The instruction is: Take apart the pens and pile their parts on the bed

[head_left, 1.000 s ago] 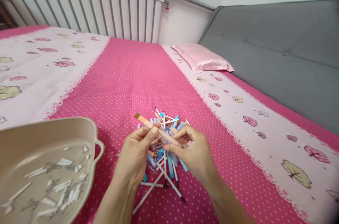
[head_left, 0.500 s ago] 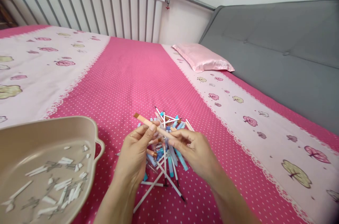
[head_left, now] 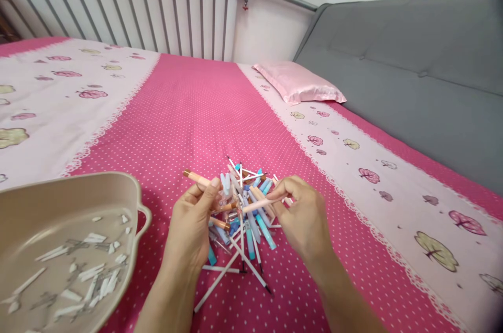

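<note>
Pinched between the thumb and fingers of my left hand [head_left: 190,228] is a peach pen piece [head_left: 199,179] with a brown end pointing up and left. My right hand [head_left: 306,217] grips a slim pale peach pen tube [head_left: 255,205], its free end toward the left hand. A gap separates the two pieces. Beneath and between my hands lies a loose pile of pen parts [head_left: 251,231] in blue, turquoise, peach and brown, partly hidden by my fingers. Thin white refills with dark tips [head_left: 257,272] stick out of the pile toward me.
A beige plastic basin [head_left: 137,202] stands at the left, with small white pieces [head_left: 92,272] scattered inside. The bed has a pink dotted cover [head_left: 188,97]. Farther back are a pink pillow [head_left: 298,83], a grey headboard [head_left: 412,44] and a white radiator [head_left: 173,2].
The peach pen held as one length between both hands is now in two pieces. My hands have moved apart, the left one leftward and the right one rightward and slightly up.
</note>
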Demonstrator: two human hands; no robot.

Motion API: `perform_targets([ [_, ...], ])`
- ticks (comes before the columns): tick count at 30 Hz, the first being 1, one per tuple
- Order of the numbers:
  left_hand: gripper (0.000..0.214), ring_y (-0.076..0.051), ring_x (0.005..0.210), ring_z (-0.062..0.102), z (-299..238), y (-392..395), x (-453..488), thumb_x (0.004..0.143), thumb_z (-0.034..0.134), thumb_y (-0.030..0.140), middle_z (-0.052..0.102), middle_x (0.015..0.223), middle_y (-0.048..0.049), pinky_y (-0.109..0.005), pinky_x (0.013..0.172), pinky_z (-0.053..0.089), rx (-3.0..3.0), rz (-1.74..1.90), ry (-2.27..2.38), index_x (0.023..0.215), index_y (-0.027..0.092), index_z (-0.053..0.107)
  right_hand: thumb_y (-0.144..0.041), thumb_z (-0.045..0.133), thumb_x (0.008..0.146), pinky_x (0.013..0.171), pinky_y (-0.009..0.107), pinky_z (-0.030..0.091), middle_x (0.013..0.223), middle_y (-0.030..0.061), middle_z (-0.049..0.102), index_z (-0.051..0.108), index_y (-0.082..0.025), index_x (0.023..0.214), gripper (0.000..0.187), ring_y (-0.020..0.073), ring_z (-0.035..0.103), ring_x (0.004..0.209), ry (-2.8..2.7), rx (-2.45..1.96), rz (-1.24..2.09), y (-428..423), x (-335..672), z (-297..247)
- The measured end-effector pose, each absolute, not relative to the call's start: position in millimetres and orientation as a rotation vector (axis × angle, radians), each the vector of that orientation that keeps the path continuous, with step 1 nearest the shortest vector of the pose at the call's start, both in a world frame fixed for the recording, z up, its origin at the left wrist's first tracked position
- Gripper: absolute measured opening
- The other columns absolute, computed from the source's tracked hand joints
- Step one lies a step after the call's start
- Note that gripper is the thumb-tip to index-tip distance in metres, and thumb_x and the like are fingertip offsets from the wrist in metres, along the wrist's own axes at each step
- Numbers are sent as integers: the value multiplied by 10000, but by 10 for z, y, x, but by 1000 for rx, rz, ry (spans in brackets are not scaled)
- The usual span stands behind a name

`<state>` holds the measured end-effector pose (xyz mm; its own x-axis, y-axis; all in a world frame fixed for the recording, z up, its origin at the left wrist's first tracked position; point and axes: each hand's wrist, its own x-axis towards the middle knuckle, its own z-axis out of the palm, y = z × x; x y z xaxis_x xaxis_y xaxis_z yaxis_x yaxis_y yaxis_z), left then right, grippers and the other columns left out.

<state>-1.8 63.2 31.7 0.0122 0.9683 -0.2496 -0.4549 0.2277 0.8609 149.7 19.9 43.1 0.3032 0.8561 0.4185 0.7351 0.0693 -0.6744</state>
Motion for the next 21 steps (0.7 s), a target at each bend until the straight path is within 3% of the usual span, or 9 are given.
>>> perform_targets([
  [5,327,-142,493,567,194,644,-35,611,686,439,602,602,0,-225,389,419,1003,1066,1220,686,161,531,-200,604,668,567,253,402,695,2,658,643,-199,674,40,154,586,634,-1449,-1866,357,228,1673,453],
  [12,428,-135,452,486,177,638,-65,663,536,600,544,479,7,-239,448,302,1807,611,1658,550,188,499,-357,575,741,493,234,375,621,-4,652,675,-209,756,179,135,563,540,-1497,-1911,516,219,1642,476],
  [18,462,-147,475,535,181,633,-87,686,488,635,571,489,10,-226,458,294,1796,653,1645,561,192,523,-448,628,706,752,341,435,929,56,677,687,-224,927,320,229,582,900,-1771,-1985,358,210,1587,452],
  [21,472,-139,448,563,211,624,-96,720,459,627,542,459,32,-209,439,286,1674,807,1624,554,186,496,-424,606,738,860,370,413,1036,60,655,658,-218,1012,346,225,558,996,-1695,-1964,279,151,1643,540],
])
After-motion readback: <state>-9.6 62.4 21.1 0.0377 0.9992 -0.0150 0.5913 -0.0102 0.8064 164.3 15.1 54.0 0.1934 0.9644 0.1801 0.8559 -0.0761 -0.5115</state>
